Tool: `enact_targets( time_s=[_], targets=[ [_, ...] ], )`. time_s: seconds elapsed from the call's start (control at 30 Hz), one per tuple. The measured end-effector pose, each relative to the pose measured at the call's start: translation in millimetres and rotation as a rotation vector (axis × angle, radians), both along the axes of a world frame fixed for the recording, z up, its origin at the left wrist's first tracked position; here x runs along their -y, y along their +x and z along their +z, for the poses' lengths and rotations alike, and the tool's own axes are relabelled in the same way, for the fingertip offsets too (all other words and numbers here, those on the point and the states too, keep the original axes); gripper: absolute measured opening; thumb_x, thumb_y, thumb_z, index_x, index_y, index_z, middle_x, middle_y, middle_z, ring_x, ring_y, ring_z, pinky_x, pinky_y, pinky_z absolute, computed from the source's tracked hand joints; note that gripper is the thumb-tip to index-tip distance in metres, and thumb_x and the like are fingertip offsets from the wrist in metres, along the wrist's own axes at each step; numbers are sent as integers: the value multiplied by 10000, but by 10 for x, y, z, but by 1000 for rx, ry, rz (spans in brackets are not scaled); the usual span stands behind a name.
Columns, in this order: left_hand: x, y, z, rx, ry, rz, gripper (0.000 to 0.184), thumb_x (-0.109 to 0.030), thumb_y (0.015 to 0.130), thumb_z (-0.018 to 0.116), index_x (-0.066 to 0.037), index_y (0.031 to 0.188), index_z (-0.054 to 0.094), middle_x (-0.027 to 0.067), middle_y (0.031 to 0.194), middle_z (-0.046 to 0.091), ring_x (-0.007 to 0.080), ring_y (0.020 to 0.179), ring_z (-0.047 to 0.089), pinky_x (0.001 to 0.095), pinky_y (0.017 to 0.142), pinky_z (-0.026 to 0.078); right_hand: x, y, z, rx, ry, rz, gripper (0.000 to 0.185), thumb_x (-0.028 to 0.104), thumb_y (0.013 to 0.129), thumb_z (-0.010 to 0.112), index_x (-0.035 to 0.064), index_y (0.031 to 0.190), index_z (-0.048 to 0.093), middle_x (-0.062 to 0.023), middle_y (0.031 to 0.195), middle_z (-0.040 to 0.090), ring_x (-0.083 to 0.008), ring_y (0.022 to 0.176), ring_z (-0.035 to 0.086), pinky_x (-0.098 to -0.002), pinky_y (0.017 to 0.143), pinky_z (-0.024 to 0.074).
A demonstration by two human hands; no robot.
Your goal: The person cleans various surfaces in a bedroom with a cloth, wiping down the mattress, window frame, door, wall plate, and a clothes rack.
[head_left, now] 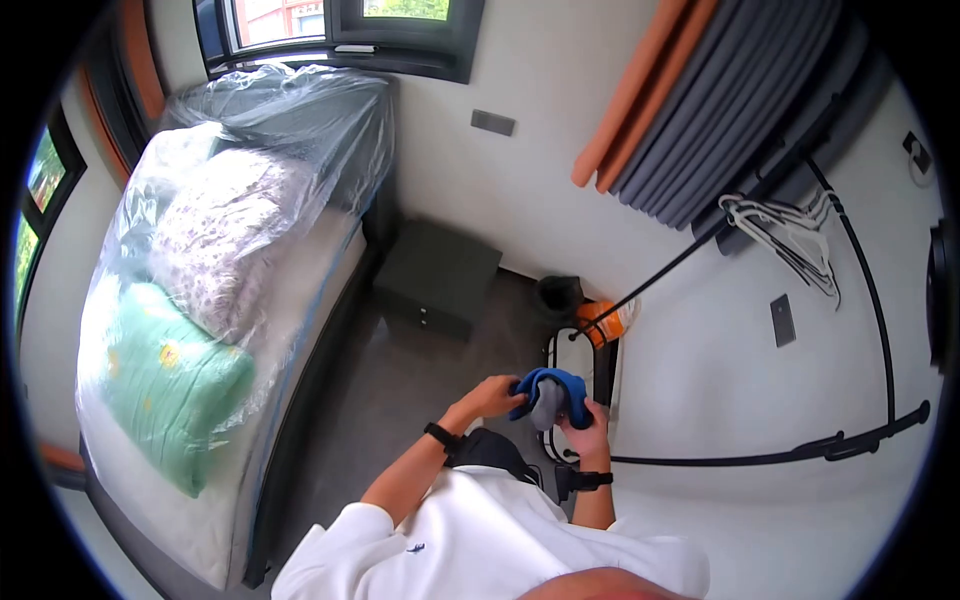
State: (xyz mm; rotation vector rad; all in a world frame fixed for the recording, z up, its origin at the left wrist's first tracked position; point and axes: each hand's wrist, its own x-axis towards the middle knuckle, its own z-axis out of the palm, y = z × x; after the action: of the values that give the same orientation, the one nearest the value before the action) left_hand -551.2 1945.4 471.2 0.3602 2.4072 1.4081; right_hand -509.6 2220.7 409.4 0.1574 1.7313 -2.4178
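Note:
A soft blue item with a grey inner part [548, 393], curved like a cap or a folded cloth, is held up in front of my body. Its exact kind is hard to make out. My left hand [490, 397] grips its left edge, with the fingers closed on the blue rim. On the other side, my right hand [585, 430] holds the lower right edge, its fingers partly hidden by the fabric. Both wrists wear black bands. Just beyond the item is the base shelf [572, 360] of a black clothes rack.
A plastic-covered bed [310, 290] with pillows stands to the left. A dark bedside cabinet [437, 275], a black bin [557, 297] and an orange-and-white container [606, 322] line the wall. The black rack [700, 460] carries white hangers [790, 235]; grey and orange curtains [720, 110] hang behind.

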Motion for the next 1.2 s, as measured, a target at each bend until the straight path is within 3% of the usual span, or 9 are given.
enact_targets(
  time_s=[0.07, 0.17, 0.27, 0.33, 0.4, 0.67, 0.93, 1.07, 1.2],
  targets=[
    [250, -101, 3, 143, 10, -91, 466, -206, 849, 698, -22, 1260, 581, 165, 1081, 660, 268, 904, 668, 349, 817, 522, 571, -404, 880, 231, -367, 166, 481, 188, 857, 662, 48, 1300, 539, -104, 1225, 628, -234, 1180, 571, -401, 1030, 435],
    [484, -222, -144, 51, 745, 300, 302, 9, 811, 622, 4, 1111, 588, 25, 885, 616, 52, 773, 551, 229, 656, 476, 1104, -936, 827, 165, -167, 223, 430, 196, 927, 624, -9, 1290, 520, -108, 1232, 620, -226, 1182, 571, -372, 1044, 424],
    [1038, -484, 55, -69, 894, 391, 262, 53, 792, 583, -1, 1048, 569, 26, 864, 600, 76, 761, 551, 241, 680, 475, 1637, -1480, 659, 121, 28, 294, 435, 327, 1002, 553, 45, 1330, 505, -78, 1230, 618, -205, 1091, 622, -377, 926, 514],
    [1478, -843, 101, -418, 613, 325, 274, 98, 766, 561, -17, 1016, 553, 29, 853, 575, 98, 772, 544, 251, 741, 469, 2058, -1880, 703, 129, 55, 375, 417, 362, 1013, 524, 94, 1333, 519, -58, 1208, 625, -180, 1042, 637, -376, 821, 558],
    [1947, -1112, 239, -278, 438, 285, 320, 123, 751, 562, -25, 1034, 557, 41, 874, 586, 119, 818, 563, 259, 803, 456, 2392, -2261, 493, 61, 180, 435, 454, 428, 1003, 522, 109, 1328, 530, -47, 1170, 636, -147, 1010, 634, -355, 784, 562],
    [3001, -2238, 547, -330, 410, 300, 274, -36, 892, 657, -17, 1148, 563, 58, 976, 660, 144, 881, 650, 292, 812, 506, 3490, -3581, 1047, -162, 536, 215, 730, 485, 972, 549, -128, 1352, 438, -275, 1333, 558, -272, 1281, 521, -333, 1062, 381],
    [3579, -3082, 397, 145, 661, 662, 261, -199, 1046, 470, -23, 1230, 529, 131, 897, 713, 228, 716, 719, 311, 732, 560, 4004, -4302, 1184, -417, 807, 578, 602, 461, 899, 657, -110, 1087, 645, -292, 1068, 670, -359, 1040, 667, -381, 896, 510],
    [3585, -3711, 218, -166, 810, 541, 297, -168, 1041, 473, -20, 1298, 459, 180, 1218, 627, 224, 1072, 657, 328, 873, 512, 4234, -4405, 1379, -302, 728, 759, 521, 436, 897, 670, -79, 972, 662, -213, 805, 688, -285, 758, 678, -367, 731, 528],
    [3749, -4203, 80, -264, 240, 245, 429, 63, 923, 490, -7, 1330, 372, 157, 1218, 602, 256, 1174, 572, 315, 1017, 398, 4343, -4492, 1437, -211, 799, 891, 468, 369, 824, 742, -76, 937, 652, -211, 757, 652, -274, 711, 658, -358, 688, 510]
  ],
)
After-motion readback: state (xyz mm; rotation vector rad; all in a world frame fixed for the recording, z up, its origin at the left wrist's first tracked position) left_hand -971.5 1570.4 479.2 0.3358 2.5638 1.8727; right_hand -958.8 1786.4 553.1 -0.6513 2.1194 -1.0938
